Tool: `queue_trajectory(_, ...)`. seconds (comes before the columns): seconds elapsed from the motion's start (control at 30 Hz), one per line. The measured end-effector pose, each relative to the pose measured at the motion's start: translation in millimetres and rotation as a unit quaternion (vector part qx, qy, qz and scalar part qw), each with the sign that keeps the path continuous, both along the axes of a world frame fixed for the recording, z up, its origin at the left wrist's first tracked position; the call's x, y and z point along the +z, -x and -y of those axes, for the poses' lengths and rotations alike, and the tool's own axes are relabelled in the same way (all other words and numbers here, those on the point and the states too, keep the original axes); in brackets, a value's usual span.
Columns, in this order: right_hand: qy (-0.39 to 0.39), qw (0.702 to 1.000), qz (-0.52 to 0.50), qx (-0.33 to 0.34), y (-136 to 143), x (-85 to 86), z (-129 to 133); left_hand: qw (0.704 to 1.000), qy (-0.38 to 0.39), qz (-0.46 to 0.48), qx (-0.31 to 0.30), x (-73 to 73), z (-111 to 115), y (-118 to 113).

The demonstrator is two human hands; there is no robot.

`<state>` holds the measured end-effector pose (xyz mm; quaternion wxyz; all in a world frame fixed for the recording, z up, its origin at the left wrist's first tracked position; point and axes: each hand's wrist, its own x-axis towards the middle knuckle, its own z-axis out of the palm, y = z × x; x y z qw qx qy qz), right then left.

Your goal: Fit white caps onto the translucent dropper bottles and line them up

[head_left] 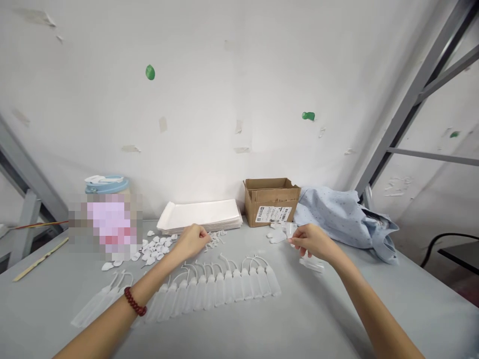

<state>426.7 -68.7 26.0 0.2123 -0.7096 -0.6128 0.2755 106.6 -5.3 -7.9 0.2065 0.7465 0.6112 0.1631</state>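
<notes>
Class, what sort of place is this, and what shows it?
Probably a workshop bench for small items: it holds a row of translucent sleeves, a pile of white pieces and an open cardboard box.

Lt blue cloth (337,215) at R; grn patches (150,72) on wall (209,94).

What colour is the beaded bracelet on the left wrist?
Dark red; the beaded bracelet shows best in the head view.

Tags (228,286) partly behind left forearm (159,276); label (273,214) illegible
</notes>
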Motion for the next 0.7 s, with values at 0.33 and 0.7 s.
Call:
queue_trajectory(0.33,-0.099,0.977,0.187,0.009,14.9,-18.8,-8.7,0.989,-0.105,0.09,0.047,14.9,16.4,10.6)
queue_trajectory(0.7,-0.11,0.945,0.288,0.11,17.0,-40.5,-19.3,0.969,-0.179,0.152,0.081,13.8,32.6,14.7)
